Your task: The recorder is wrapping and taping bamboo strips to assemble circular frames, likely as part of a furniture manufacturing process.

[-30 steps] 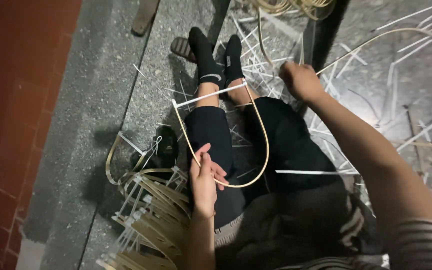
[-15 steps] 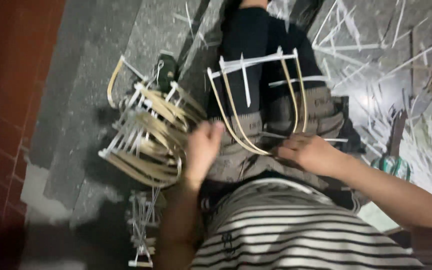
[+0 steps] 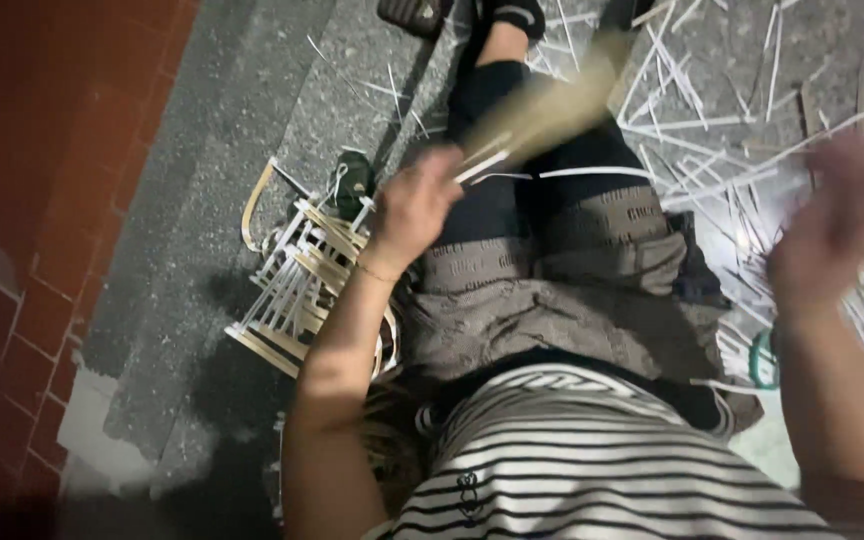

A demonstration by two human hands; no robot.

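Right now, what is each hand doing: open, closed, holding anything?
Left hand: closed on a blurred bundle of bent cane strips.
Right hand: motion-blurred; cannot tell, nothing visibly held.

Dim scene, harsh light at right, hands motion-blurred, dark corners

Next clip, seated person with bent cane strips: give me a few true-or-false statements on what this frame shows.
1. The left hand grips a blurred bundle of cane strips. True.
2. The right hand also grips that bundle. False: it is raised apart from it and blurred.
3. A stack of bent cane frames lies beside the left forearm. True.
4. The person wears a plain red shirt. False: the shirt is striped black and white.
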